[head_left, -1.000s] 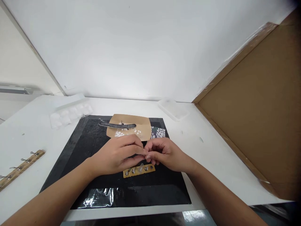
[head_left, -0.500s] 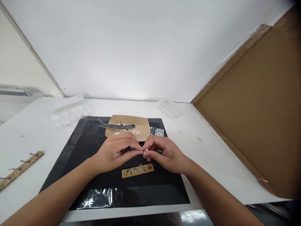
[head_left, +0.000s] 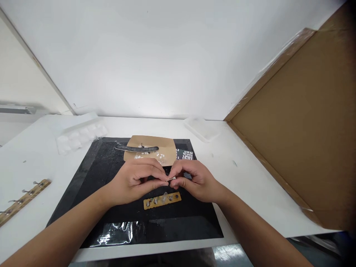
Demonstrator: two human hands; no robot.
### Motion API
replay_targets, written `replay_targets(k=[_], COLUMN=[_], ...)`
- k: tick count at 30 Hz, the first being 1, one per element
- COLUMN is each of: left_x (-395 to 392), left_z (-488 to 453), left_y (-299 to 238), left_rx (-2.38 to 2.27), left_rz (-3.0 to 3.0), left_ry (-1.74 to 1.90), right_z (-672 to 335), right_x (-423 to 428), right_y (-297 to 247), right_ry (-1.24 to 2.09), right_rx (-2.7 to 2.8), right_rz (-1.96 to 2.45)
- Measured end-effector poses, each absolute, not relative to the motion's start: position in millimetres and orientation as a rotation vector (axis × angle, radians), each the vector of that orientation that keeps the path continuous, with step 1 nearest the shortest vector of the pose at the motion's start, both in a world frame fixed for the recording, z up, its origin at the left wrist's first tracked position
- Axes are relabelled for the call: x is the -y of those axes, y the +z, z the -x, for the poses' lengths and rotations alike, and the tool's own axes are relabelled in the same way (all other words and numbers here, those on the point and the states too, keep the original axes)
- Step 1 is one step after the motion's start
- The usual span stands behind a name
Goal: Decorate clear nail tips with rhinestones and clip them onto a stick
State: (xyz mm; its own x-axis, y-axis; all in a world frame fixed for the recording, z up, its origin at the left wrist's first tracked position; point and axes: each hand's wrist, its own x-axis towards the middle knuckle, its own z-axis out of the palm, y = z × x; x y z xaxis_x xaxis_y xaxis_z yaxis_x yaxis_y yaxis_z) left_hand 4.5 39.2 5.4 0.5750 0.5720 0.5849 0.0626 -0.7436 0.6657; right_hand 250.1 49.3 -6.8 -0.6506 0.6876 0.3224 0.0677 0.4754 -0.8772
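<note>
Over the black mat (head_left: 116,215), my left hand (head_left: 141,178) and my right hand (head_left: 193,180) meet at their fingertips. Both are closed in a pinch on one small whitish piece (head_left: 172,178), mostly covered by the fingers and too small to name. Just below them on the mat lies a short yellowish wooden strip (head_left: 174,198) with small metal bits and a clear nail-tip-like piece on it. Beyond my hands, a curved black nail file (head_left: 136,148) rests across a tan sheet (head_left: 167,144) with small white bits scattered on it.
A dark card (head_left: 180,152) with rows of white tabs sits partly behind my right hand. Clear plastic trays stand at the back left (head_left: 80,137) and back right (head_left: 201,129). Another wooden strip with metal clips (head_left: 25,200) lies far left. A cardboard panel (head_left: 292,122) walls the right side.
My fingers have shifted slightly around the small piece, which now looks a little more tilted between them. The whole view has moved a bit; the things on the table stay put.
</note>
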Motion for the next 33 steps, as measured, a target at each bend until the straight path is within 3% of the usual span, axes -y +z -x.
replay_targets(k=[20, 33], left_x=[-35.0, -29.1], left_z=[-7.0, -8.7], left_y=[6.0, -0.3], left_rx=[-0.548, -0.531], left_rz=[-1.795, -1.533], left_ry=[0.965, 0.887], right_z=[-241.3, -238.8], right_x=[-35.0, -36.0], right_y=[-9.3, -12.3], right_ry=[1.209, 0.621], right_rx=[1.9, 2.047], right_rz=[0.518, 0.498])
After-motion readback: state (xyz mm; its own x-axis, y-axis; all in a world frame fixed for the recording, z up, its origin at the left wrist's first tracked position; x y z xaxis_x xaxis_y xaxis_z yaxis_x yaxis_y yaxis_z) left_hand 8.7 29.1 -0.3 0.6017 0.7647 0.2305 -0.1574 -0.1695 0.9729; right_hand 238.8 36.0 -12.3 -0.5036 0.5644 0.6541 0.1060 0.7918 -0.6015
